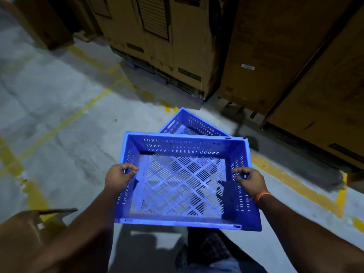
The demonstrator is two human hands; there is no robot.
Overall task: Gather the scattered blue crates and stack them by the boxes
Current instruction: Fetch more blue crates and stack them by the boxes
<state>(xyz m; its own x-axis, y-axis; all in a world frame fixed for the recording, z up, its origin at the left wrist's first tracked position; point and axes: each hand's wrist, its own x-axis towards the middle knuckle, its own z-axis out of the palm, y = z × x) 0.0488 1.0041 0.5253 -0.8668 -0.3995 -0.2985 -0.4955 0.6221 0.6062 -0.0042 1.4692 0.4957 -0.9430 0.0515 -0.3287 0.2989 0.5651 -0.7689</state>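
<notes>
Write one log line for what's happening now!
step: carrying | both hands grip blue crate | left hand | right hand | second crate ahead

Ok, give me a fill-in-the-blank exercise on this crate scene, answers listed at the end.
1. Both hands, left and right, grip the side rims of a ____ carried crate.
2. The carried crate holds ____ inside.
3. A second crate sits on the floor, just ____ the carried one.
4. The lines painted on the floor are ____.

Missing words: blue; nothing; beyond; yellow
</notes>
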